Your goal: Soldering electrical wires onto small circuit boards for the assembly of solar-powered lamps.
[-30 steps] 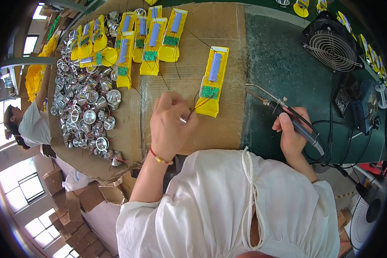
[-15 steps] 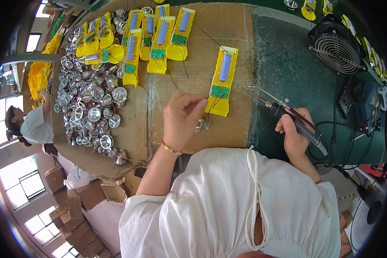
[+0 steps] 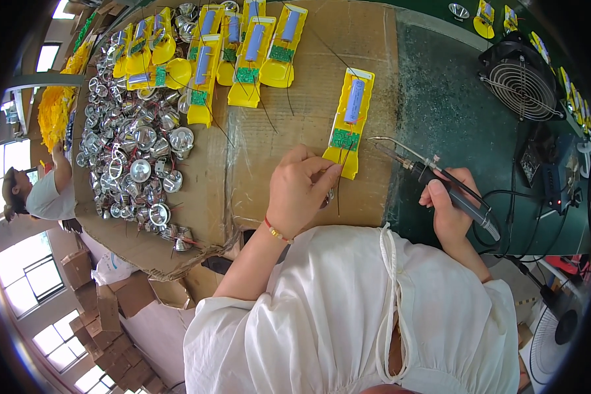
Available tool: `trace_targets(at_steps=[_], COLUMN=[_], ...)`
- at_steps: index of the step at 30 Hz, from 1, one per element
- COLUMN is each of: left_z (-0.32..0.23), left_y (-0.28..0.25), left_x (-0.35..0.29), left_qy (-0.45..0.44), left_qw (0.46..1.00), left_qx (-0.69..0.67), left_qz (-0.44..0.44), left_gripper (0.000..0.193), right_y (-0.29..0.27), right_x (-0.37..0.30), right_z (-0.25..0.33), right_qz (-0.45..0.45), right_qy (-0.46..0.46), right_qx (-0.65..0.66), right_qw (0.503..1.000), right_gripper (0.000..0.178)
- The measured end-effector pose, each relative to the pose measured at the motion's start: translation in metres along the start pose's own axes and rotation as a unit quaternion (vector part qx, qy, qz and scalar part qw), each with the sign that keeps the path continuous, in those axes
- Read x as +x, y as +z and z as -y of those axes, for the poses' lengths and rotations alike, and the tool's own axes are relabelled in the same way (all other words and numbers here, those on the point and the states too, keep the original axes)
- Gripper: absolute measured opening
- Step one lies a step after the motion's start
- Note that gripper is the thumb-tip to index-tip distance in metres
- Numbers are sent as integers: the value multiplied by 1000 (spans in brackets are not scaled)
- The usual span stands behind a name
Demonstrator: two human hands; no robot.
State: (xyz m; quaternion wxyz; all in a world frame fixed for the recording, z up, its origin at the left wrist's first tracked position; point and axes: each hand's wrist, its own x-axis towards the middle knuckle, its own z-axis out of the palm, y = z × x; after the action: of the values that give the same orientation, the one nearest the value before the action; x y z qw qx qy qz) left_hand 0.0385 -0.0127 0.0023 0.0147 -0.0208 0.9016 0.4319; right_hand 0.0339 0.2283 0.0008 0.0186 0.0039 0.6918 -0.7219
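Note:
In front of me on the cardboard lies a long yellow plastic housing [image 3: 350,167], carrying a purple cylindrical battery [image 3: 355,100] and a green circuit board [image 3: 345,139]. My left hand [image 3: 300,190] is at the housing's lower end, thumb and fingertips pinched at thin dark wires [image 3: 340,182]. A small shiny reflector cup [image 3: 327,197] shows partly beneath that hand; the rest is hidden. My right hand [image 3: 450,209] is closed round a soldering iron [image 3: 450,190] with a thin metal solder-feed tube [image 3: 400,146]. The iron's tip points at the board from the right, apart from it.
Many silver reflector cups [image 3: 140,171] are heaped at left. Several yellow housings with batteries [image 3: 250,65] lie at the back. A fan with a wire grille [image 3: 519,85] stands at right, near a dark box and cables [image 3: 558,184]. A co-worker [image 3: 44,194] is at far left.
My left hand has moved right, nearer the housing's lower end, and now covers more of the reflector cup. The view has shifted slightly. My right hand keeps the soldering iron almost still.

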Motion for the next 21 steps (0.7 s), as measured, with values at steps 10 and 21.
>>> trace_targets(at_steps=[10,21], left_z=[6,0], left_y=[4,3], left_x=[12,12], left_qy=[-27,-45], left_qw=[989,992], left_qx=[-143,-113], left_qz=[-39,-21], left_gripper=[9,10], right_y=[19,29], right_x=[5,11], right_z=[1,-3], right_qz=[44,27], right_qy=[-21,51], right_qx=[-44,13], right_qw=[998,998], right_gripper=[14,15])
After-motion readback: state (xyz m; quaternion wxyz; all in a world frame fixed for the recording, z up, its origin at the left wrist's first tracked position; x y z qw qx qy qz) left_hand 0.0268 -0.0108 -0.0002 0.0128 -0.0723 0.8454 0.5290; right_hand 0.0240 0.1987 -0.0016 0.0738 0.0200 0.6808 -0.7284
